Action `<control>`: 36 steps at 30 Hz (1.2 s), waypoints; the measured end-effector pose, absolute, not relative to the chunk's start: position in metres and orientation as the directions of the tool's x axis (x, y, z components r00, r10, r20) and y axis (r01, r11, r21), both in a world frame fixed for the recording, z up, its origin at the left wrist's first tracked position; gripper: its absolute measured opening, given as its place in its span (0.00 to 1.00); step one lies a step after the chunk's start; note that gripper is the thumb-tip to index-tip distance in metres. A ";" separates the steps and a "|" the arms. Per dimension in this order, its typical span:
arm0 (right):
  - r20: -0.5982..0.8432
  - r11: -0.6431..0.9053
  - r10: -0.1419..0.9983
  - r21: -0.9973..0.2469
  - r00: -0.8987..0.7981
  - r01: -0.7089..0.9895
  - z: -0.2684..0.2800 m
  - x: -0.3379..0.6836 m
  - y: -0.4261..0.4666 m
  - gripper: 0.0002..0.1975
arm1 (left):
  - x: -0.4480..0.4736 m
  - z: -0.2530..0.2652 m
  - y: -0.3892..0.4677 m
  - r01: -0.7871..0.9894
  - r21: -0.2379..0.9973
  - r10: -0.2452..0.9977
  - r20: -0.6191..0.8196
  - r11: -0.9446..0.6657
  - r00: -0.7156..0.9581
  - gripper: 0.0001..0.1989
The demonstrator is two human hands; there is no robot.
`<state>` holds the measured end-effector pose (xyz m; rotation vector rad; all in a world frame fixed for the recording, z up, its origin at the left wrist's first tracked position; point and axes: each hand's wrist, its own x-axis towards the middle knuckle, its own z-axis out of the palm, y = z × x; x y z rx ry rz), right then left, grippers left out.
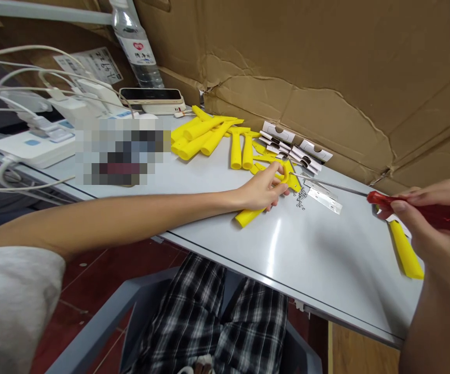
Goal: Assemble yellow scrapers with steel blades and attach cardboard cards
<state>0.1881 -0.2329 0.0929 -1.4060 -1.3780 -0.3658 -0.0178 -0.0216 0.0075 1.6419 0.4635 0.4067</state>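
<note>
Grips yellow tool (pixel 249 217) at middle of tabletop (pixel 310 259) with fingers of left hand (pixel 262 188), likely bracing it against screwdriver (pixel 380 199), clasped in right hand (pixel 440 228). Has screws (pixel 301 197) just right of tool, apparently for reach.

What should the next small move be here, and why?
Probably a gentle twist of the red screwdriver by the right hand: its tip appears to meet the wide end of the yellow piece, which the left hand grips, and loose screws lie beside it. Whether the tip sits in a screw is too small to tell.
</note>
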 end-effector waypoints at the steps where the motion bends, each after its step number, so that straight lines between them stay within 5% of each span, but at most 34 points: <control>1: 0.807 0.276 0.523 -0.465 0.274 0.841 0.092 0.188 -0.232 0.15 | -0.018 0.007 -0.022 0.064 0.993 0.522 -0.003 -0.099 0.853 0.11; 9: 0.834 0.324 0.494 -0.441 0.248 0.837 0.091 0.190 -0.229 0.12 | -0.017 0.007 -0.021 0.066 0.992 0.523 0.000 -0.107 0.852 0.10; 18: 0.588 -0.031 0.790 -0.247 0.176 0.968 0.078 0.231 -0.239 0.13 | -0.013 0.012 -0.009 0.044 0.993 0.551 -0.097 0.108 0.829 0.08; 23: 0.528 -0.140 0.797 -0.309 0.292 0.941 0.061 0.260 -0.229 0.22 | -0.014 0.015 -0.010 0.013 0.990 0.519 -0.085 0.141 0.851 0.09; 28: 0.577 -0.245 0.738 -0.252 0.349 0.936 0.045 0.289 -0.221 0.19 | -0.015 0.014 -0.012 -0.013 0.995 0.486 -0.039 0.103 0.873 0.09; 36: 0.470 -0.283 0.795 -0.271 0.383 0.920 0.004 0.315 -0.206 0.21 | -0.015 0.012 -0.011 -0.030 0.994 0.483 -0.023 0.101 0.875 0.12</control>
